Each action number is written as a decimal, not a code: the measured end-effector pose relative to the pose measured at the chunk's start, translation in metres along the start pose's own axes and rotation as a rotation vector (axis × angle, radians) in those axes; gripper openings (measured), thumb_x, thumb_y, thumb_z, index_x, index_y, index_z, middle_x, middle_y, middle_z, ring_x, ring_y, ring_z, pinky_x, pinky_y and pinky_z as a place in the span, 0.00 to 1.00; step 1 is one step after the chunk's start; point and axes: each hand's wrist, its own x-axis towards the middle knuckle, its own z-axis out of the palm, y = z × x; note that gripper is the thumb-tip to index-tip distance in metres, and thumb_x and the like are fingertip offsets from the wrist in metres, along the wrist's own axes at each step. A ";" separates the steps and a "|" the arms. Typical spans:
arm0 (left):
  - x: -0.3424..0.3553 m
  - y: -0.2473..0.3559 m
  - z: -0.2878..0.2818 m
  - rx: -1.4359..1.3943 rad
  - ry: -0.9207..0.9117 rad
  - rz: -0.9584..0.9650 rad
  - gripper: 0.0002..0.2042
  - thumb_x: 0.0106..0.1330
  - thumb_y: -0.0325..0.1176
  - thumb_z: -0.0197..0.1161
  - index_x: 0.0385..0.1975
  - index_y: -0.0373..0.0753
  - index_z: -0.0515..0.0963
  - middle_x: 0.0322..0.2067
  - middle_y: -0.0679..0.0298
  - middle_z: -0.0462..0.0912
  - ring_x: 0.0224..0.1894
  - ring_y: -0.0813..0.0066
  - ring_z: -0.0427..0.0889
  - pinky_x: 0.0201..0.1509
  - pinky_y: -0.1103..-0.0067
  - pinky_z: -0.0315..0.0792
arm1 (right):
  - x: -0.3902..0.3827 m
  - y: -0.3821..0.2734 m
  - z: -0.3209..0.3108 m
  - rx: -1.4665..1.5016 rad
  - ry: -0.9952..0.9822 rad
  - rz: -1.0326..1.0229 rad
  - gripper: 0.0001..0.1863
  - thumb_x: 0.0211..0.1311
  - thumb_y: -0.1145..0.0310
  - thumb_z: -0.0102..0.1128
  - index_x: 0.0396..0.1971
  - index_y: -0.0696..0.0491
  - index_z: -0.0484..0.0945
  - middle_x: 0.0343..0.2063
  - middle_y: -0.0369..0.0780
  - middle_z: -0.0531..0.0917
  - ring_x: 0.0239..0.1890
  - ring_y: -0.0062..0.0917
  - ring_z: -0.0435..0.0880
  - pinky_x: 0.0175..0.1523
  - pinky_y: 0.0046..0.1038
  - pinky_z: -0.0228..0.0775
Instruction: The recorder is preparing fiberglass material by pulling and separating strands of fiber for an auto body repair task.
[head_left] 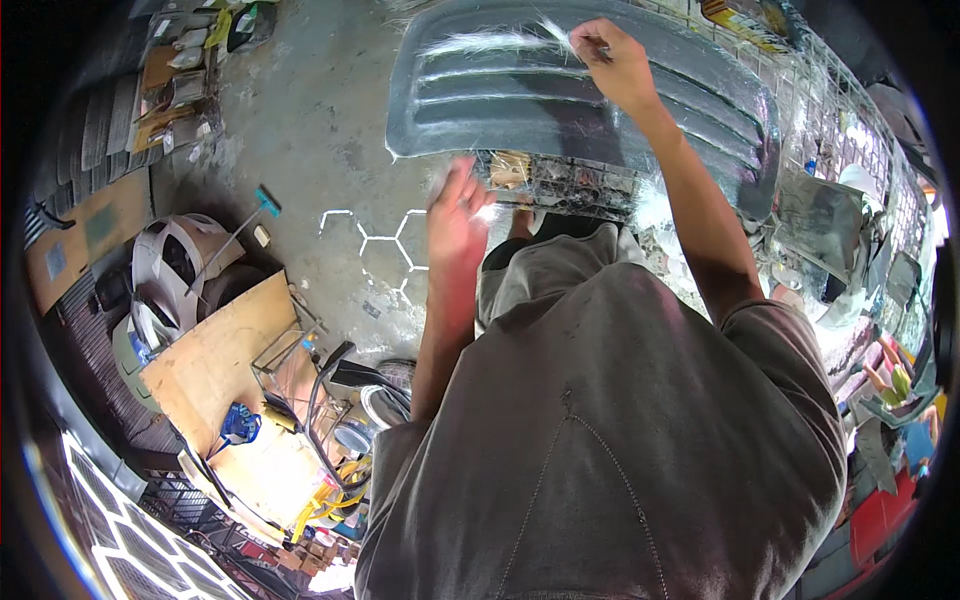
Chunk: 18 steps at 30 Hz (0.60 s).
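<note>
The right hand (605,52) is stretched forward, fingers pinched together on a white fibre strand (500,40) lying left-right along the top of the grey ribbed panel (560,100). The left hand (455,215), fingers open, is raised at the panel's lower edge, above the concrete floor (320,130).

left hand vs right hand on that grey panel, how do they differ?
The right hand is raised far out at the top of the grey slotted panel, pinched on a tuft of white fibre strands. The left hand sits lower, at the panel's near edge, fingers spread open, with nothing visibly gripped. The right arm is stretched out; the left is bent close to the body. Both are bare.
</note>
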 end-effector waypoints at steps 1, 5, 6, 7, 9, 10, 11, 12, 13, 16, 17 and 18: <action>0.010 -0.002 0.011 0.090 0.006 0.037 0.12 0.67 0.35 0.60 0.46 0.37 0.75 0.22 0.76 0.61 0.24 0.86 0.59 0.35 0.82 0.59 | 0.000 -0.007 -0.002 0.009 -0.009 -0.004 0.06 0.63 0.70 0.61 0.38 0.54 0.79 0.32 0.35 0.82 0.35 0.16 0.80 0.41 0.18 0.71; 0.041 0.003 0.073 0.297 -0.016 0.117 0.10 0.64 0.33 0.63 0.42 0.37 0.78 0.21 0.77 0.63 0.23 0.87 0.60 0.34 0.81 0.62 | -0.005 -0.040 -0.022 0.238 -0.273 0.088 0.06 0.65 0.71 0.59 0.39 0.57 0.77 0.32 0.31 0.79 0.36 0.12 0.75 0.43 0.18 0.68; 0.047 0.004 0.080 0.312 -0.058 0.118 0.09 0.63 0.32 0.64 0.40 0.37 0.79 0.21 0.77 0.65 0.22 0.86 0.60 0.33 0.80 0.63 | -0.008 -0.043 -0.026 0.298 -0.343 0.050 0.06 0.66 0.71 0.59 0.39 0.57 0.77 0.33 0.30 0.78 0.37 0.12 0.74 0.43 0.17 0.67; 0.048 0.004 0.088 0.315 -0.059 0.114 0.09 0.63 0.32 0.64 0.40 0.37 0.79 0.21 0.77 0.65 0.22 0.86 0.60 0.33 0.80 0.63 | -0.011 -0.052 -0.031 0.299 -0.339 0.053 0.06 0.66 0.71 0.59 0.39 0.57 0.77 0.33 0.30 0.78 0.37 0.12 0.74 0.43 0.17 0.67; 0.050 0.004 0.103 0.346 -0.128 0.152 0.09 0.60 0.32 0.67 0.38 0.38 0.79 0.19 0.77 0.67 0.20 0.86 0.60 0.33 0.79 0.65 | -0.019 -0.070 -0.041 0.289 -0.427 0.103 0.06 0.67 0.72 0.58 0.40 0.57 0.76 0.34 0.30 0.78 0.37 0.12 0.73 0.44 0.18 0.66; 0.050 0.002 0.104 0.265 -0.132 0.165 0.11 0.58 0.26 0.68 0.40 0.34 0.79 0.28 0.69 0.79 0.23 0.87 0.67 0.28 0.85 0.62 | -0.022 -0.072 -0.043 0.286 -0.420 0.107 0.06 0.67 0.72 0.58 0.40 0.57 0.76 0.34 0.30 0.78 0.37 0.12 0.73 0.44 0.18 0.66; 0.051 0.000 0.104 0.267 -0.137 0.160 0.11 0.58 0.26 0.68 0.40 0.34 0.79 0.28 0.69 0.79 0.23 0.87 0.67 0.28 0.85 0.62 | -0.025 -0.075 -0.045 0.313 -0.433 0.097 0.06 0.67 0.71 0.58 0.40 0.57 0.76 0.33 0.30 0.78 0.37 0.12 0.73 0.44 0.18 0.66; 0.052 -0.002 0.104 0.265 -0.143 0.149 0.10 0.58 0.25 0.68 0.38 0.34 0.79 0.28 0.68 0.80 0.24 0.87 0.68 0.28 0.85 0.63 | -0.027 -0.076 -0.047 0.339 -0.444 0.086 0.06 0.67 0.71 0.58 0.40 0.56 0.76 0.33 0.29 0.78 0.37 0.12 0.73 0.45 0.18 0.66; 0.053 -0.004 0.105 0.263 -0.149 0.138 0.09 0.58 0.25 0.69 0.37 0.35 0.79 0.29 0.68 0.80 0.25 0.87 0.70 0.28 0.84 0.63 | -0.028 -0.076 -0.048 0.338 -0.435 0.089 0.06 0.67 0.71 0.58 0.40 0.56 0.76 0.33 0.29 0.78 0.37 0.12 0.73 0.45 0.18 0.66; 0.053 -0.010 0.110 0.273 -0.123 0.160 0.08 0.57 0.24 0.68 0.36 0.35 0.78 0.30 0.65 0.82 0.27 0.85 0.73 0.29 0.84 0.65 | -0.034 -0.074 -0.048 0.382 -0.389 0.124 0.07 0.67 0.71 0.58 0.42 0.56 0.76 0.33 0.30 0.78 0.38 0.12 0.73 0.44 0.17 0.66; 0.052 -0.012 0.111 0.277 -0.126 0.157 0.08 0.57 0.24 0.68 0.36 0.35 0.78 0.30 0.65 0.82 0.27 0.85 0.73 0.29 0.84 0.65 | -0.036 -0.074 -0.046 0.435 -0.343 0.115 0.09 0.66 0.72 0.58 0.44 0.56 0.76 0.33 0.30 0.78 0.37 0.12 0.73 0.43 0.17 0.66; 0.051 -0.013 0.112 0.279 -0.101 0.170 0.08 0.58 0.24 0.68 0.35 0.35 0.79 0.30 0.65 0.82 0.27 0.84 0.74 0.29 0.84 0.65 | -0.037 -0.077 -0.044 0.489 -0.298 0.106 0.11 0.66 0.72 0.59 0.47 0.56 0.76 0.34 0.30 0.78 0.37 0.12 0.73 0.42 0.17 0.65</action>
